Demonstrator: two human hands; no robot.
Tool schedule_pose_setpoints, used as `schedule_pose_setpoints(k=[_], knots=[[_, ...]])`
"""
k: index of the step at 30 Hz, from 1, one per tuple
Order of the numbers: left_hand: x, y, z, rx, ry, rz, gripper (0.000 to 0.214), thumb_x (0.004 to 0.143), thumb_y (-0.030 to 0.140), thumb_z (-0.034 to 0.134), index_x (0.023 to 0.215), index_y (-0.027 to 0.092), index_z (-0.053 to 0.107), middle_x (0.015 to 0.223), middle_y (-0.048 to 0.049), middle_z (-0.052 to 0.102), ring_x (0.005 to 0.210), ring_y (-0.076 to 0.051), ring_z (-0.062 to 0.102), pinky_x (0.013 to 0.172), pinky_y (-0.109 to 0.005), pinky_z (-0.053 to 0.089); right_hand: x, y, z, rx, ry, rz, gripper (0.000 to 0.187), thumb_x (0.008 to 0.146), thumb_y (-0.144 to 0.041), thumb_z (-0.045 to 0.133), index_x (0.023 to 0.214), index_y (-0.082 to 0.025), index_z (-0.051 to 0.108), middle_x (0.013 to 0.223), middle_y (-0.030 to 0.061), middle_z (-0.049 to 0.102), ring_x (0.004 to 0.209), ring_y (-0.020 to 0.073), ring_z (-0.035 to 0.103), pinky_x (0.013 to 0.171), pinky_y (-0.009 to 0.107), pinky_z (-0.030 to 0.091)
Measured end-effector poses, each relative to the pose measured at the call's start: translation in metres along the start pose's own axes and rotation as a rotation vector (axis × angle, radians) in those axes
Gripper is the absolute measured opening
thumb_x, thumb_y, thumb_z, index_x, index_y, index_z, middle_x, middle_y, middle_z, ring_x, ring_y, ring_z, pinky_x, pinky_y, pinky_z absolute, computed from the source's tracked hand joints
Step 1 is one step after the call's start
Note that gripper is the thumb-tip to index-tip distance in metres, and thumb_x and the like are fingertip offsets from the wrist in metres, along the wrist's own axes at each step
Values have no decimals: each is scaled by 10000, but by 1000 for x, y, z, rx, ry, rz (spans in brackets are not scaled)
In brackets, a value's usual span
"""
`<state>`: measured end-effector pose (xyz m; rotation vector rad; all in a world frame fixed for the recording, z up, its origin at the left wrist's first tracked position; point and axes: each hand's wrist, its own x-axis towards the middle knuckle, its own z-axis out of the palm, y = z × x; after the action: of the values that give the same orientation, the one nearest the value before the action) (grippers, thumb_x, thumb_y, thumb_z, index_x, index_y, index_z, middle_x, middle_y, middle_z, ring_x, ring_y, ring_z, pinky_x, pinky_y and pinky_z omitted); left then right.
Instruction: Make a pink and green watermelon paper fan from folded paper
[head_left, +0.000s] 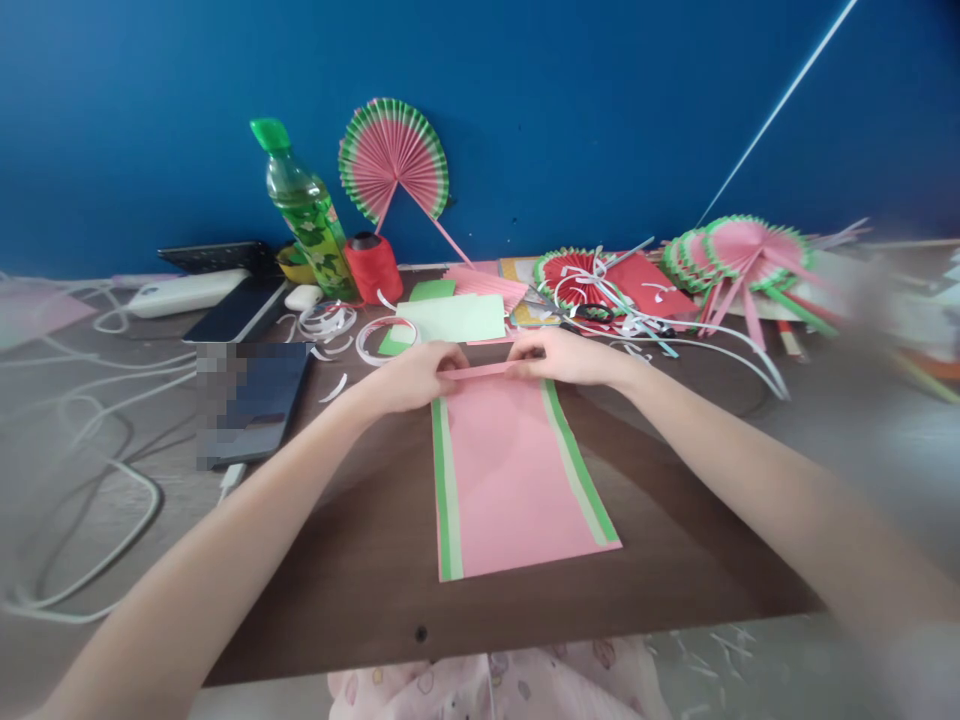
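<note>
A pink sheet of paper (pixel 517 470) with green and pale green strips along both long sides lies on the brown table in front of me. Its far edge is folded into a narrow band. My left hand (pixel 424 375) pinches the left end of that fold, and my right hand (pixel 559 357) pinches the right end. The fingertips of both hands are partly hidden behind the fold. Just beyond them lie pale green paper pieces (pixel 450 317) and a pleated pink paper (pixel 487 288).
A green bottle (pixel 304 210), a red thread spool (pixel 373 268) and a finished paper fan (pixel 394 160) stand by the blue wall. More fans (pixel 750 255) lie at the right. A phone (pixel 262 400) and white cables (pixel 142 500) occupy the left. Scissors (pixel 589 312) rest among paper strips.
</note>
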<state>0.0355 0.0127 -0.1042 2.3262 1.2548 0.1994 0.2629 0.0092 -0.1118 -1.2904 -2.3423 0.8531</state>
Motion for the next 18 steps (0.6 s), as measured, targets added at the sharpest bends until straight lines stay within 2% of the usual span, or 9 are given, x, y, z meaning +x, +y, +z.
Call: schedule_pose_setpoints(k=[5,8,13,15,18], knots=[[-2,7,-5,-89,-33,27,315,772,417,500,917,184,655,893,-9,674,767,-149,579,660,-239,416,-2,-5,0,64,61,18,185,697,-301,603,720,-123,646,719,29,635,698,144,545,651,261,383],[-3,9,-5,-98,20,34,295,792,366,476,854,162,680,846,-21,687,763,-154,585,671,-241,421,-4,-8,-3,64,62,27,198,694,-315,620,722,-124,659,721,30,657,702,148,567,647,256,397],[-4,13,-6,-46,109,51,243,769,271,499,830,151,701,834,-26,697,758,-155,595,691,-240,433,-6,-9,-12,36,-1,-4,237,755,-291,563,864,-132,699,866,46,707,793,162,612,701,254,427],[-6,14,-9,5,166,48,228,762,250,507,830,162,706,845,-23,699,768,-157,596,710,-245,435,-6,-12,-14,-29,37,-16,220,758,-243,551,879,-148,709,879,42,714,792,162,621,690,252,428],[-8,18,-13,101,285,28,221,755,212,506,837,167,706,886,-35,695,798,-170,599,743,-260,437,-7,-20,-16,-228,191,22,189,761,-245,565,847,-186,723,829,34,716,755,173,619,658,273,410]])
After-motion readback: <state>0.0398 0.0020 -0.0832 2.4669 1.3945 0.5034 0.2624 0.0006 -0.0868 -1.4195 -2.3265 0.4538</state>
